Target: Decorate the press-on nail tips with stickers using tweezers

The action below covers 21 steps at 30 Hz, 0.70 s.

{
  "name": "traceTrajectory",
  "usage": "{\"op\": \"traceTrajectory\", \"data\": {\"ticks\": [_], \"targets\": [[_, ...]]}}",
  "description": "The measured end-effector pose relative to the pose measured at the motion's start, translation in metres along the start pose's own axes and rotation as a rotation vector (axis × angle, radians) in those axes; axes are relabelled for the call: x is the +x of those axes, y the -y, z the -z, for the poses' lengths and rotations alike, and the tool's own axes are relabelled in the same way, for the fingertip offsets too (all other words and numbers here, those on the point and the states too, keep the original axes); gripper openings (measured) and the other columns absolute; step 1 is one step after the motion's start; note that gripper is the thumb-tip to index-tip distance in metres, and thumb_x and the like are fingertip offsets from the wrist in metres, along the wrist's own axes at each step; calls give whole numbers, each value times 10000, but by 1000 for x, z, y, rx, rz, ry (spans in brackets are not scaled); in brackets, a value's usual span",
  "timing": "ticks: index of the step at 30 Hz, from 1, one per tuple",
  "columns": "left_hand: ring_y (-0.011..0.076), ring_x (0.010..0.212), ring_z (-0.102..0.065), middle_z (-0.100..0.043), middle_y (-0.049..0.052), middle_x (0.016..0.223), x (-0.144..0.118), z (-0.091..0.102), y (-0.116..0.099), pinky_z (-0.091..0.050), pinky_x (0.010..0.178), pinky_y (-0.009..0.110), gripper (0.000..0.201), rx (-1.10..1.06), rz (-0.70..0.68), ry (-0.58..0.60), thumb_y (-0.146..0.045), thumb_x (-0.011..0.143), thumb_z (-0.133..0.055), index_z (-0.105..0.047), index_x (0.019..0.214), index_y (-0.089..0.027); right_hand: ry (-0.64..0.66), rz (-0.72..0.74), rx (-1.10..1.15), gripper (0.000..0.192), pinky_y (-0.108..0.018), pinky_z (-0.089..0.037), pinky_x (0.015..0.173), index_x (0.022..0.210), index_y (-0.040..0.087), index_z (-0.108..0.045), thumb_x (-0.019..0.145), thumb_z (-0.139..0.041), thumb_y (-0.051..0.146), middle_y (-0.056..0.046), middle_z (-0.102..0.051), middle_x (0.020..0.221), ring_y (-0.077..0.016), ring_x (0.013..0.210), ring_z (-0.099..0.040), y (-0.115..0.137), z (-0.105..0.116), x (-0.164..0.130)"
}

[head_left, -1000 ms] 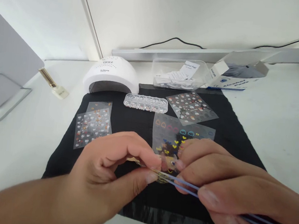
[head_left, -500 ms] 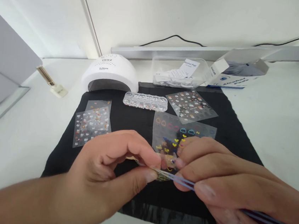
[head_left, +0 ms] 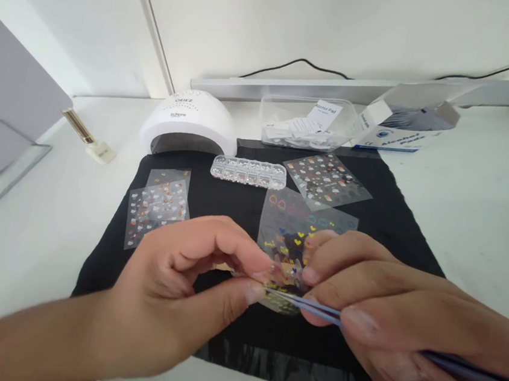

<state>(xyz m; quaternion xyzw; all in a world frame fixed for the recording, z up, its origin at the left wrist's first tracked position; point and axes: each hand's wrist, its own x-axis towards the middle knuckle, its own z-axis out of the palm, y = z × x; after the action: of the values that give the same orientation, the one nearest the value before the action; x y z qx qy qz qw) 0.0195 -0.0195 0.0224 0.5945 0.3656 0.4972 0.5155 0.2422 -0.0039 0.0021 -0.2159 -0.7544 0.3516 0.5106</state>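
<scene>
My left hand [head_left: 198, 294] pinches the lower edge of a clear sticker sheet [head_left: 273, 223] between thumb and index finger. The sheet bears yellow hearts, blue marks and coloured outlines, and it curls near my fingers. In my right hand [head_left: 387, 313] is a pair of blue tweezers [head_left: 319, 311], their pale tips at the sheet's edge beside my left thumb. Other fingers of my right hand rest against the sheet. Whether a small sticker sits between the tweezer tips, I cannot tell.
A black mat [head_left: 217, 202] bears sticker sheets [head_left: 157, 207], another sheet [head_left: 328, 180] and a divided rhinestone case [head_left: 248, 172]. Behind stand a white nail lamp [head_left: 193, 117], a clear bin [head_left: 285, 112] of alcohol pads and an alcohol pad box [head_left: 401, 136]. A polish bottle [head_left: 99, 150] lies left.
The tweezers have shifted slightly right, and their tips look closer together. The held sheet has tilted a little, its right edge drawing inward. My left hand has barely moved.
</scene>
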Motion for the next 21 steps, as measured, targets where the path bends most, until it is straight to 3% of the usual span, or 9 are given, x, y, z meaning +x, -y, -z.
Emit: {"op": "traceTrajectory", "data": {"ticks": [7,12,18,21], "targets": [[96,722,-726,-764,-11,795,4,-1,-1,-611,696,137,200,0,7,-35,-1,804,-766,-762,844,-197,-24,-42,144,241,-468,-584,873,1086,258,-800,947,-628,163,-59,-789,800,-246,785,-734,2,-1,2],[89,670,-699,-756,-20,764,2,1,2,-598,644,135,202,11,10,-65,-17,781,-796,-769,831,-210,-44,-45,204,236,-429,-569,867,1115,257,-806,957,-644,193,-47,-798,828,-210,794,-719,-3,-1,1],[81,718,-704,-789,-31,807,11,32,6,-590,677,135,234,-23,60,-209,-33,806,-810,-815,883,-254,-86,-76,234,179,-397,-584,738,1069,266,-819,959,-682,231,-36,-789,791,-196,733,-699,-6,-1,5],[78,681,-684,-772,-38,746,27,52,10,-565,650,135,203,-1,56,-313,-79,738,-864,-814,855,-238,-111,-84,278,164,-367,-566,631,1042,266,-831,940,-706,240,-36,-768,758,-193,687,-676,-14,3,9]]}}
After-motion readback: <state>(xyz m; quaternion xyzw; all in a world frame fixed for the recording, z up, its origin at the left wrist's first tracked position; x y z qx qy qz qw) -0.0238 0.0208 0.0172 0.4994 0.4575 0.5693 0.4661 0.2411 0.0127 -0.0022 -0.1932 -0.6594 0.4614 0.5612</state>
